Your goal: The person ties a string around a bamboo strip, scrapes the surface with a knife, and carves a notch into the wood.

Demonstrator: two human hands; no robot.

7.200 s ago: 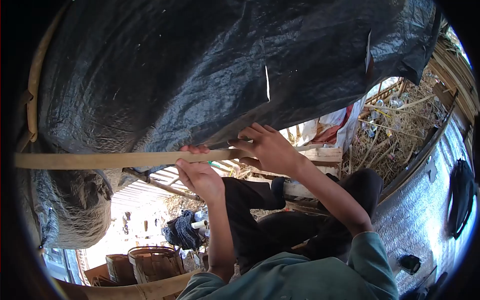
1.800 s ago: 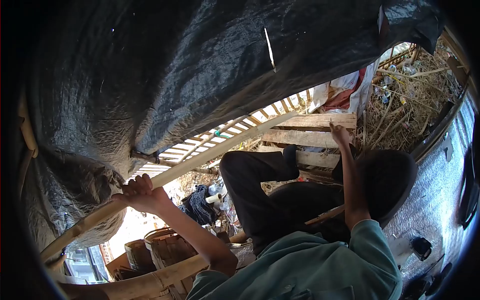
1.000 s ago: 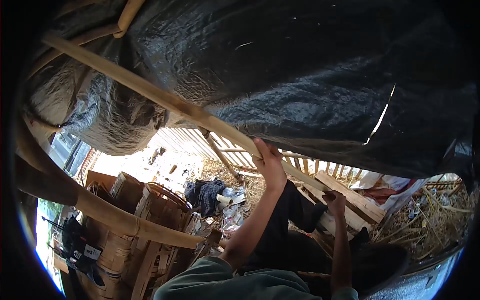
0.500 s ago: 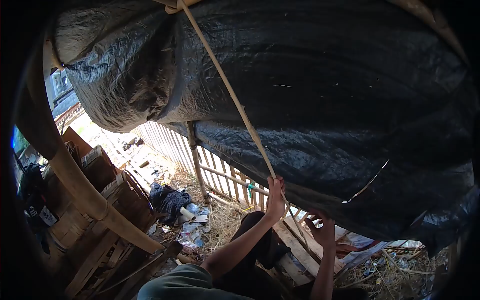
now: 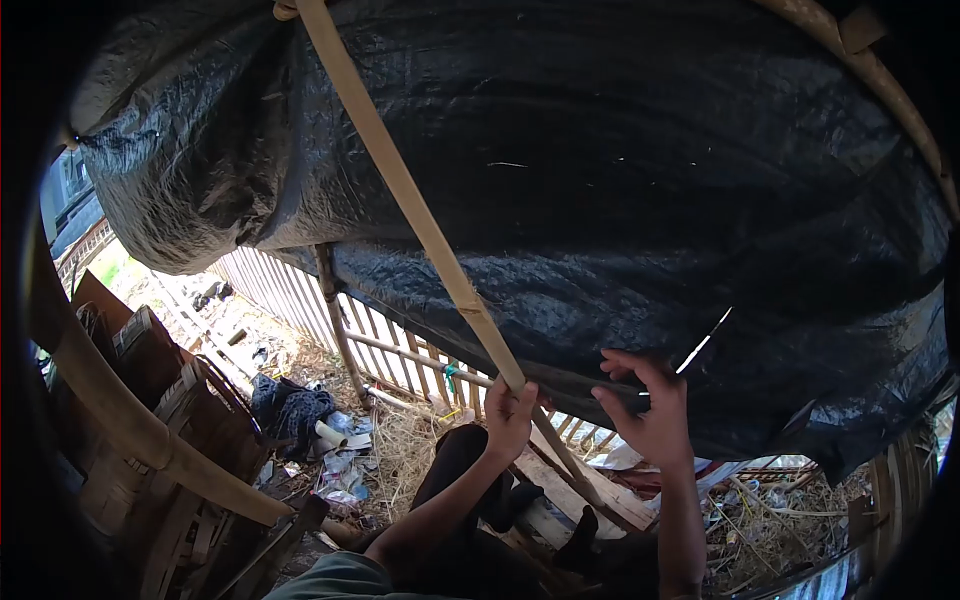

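A long, flat bamboo strip [image 5: 415, 210] slants from the upper left down across the view to the wooden boards by my knees. My left hand [image 5: 511, 424] is closed round its lower part, thumb against the strip. To the right, my right hand [image 5: 652, 408] is raised with thumb and fingers apart, holding nothing. Behind both hands hangs a large black plastic sheet [image 5: 620, 210], with a bright slit close to my right fingertips. The strip's lower end [image 5: 590, 492] passes below my left hand towards the boards [image 5: 560, 460].
Woven bamboo baskets [image 5: 150, 350] are stacked at left behind a thick bamboo pole [image 5: 130, 430]. A slatted bamboo fence [image 5: 385, 335] runs below the sheet. A dark cloth bundle [image 5: 288, 408], plastic litter [image 5: 345, 470] and straw [image 5: 400, 450] lie on the ground.
The bamboo strip has turned, so its broad face shows instead of a narrow edge. My right hand has risen and its fingers have spread. The whole view has shifted slightly.
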